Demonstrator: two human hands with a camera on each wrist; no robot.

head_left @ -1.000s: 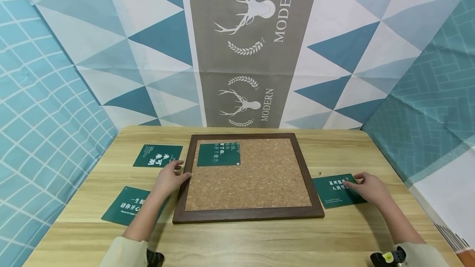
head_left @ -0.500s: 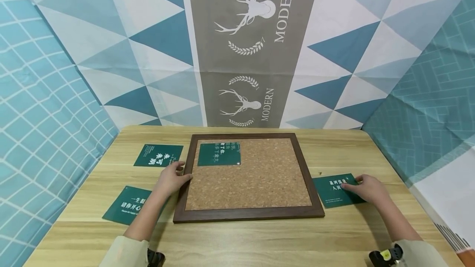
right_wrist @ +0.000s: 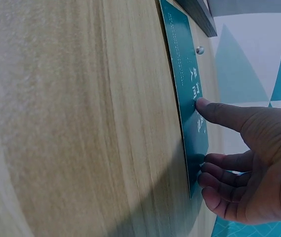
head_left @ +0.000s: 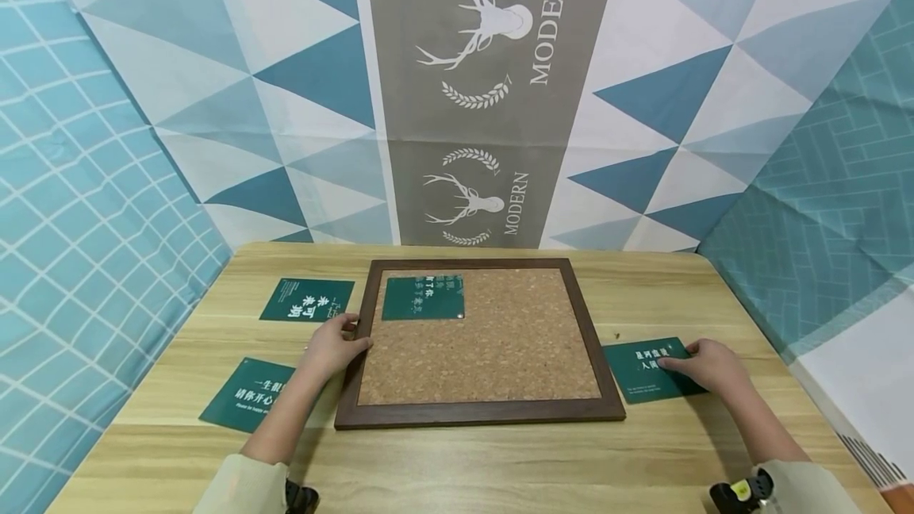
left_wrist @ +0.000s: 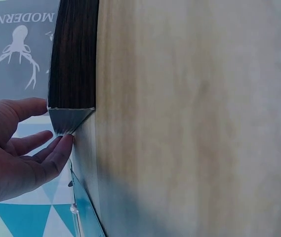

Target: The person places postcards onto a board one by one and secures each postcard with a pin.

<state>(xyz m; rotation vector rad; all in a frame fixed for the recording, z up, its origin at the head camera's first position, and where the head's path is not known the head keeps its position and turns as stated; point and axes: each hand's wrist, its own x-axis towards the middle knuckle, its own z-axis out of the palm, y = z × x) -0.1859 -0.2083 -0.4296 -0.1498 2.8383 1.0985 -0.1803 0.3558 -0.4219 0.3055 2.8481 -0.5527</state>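
A corkboard in a dark brown frame lies on the table, with a green card at its upper left. My left hand holds the frame's left side, thumb on the top face and fingers at the outer edge. To the right of the board lies another green card with white writing. My right hand grips its right end, the thumb on the printed face and the other fingers bent at the edge. The card lies flat, close to the board.
Two more green cards lie left of the board: one upper, one lower, partly covered by my left forearm. A small silver pushpin stands beyond the right card. The patterned backdrop rises behind the wooden table.
My right thumb has slid slightly left over the card, and the hand has shifted a little. The left hand keeps its hold on the frame; the whole view drifts slightly.
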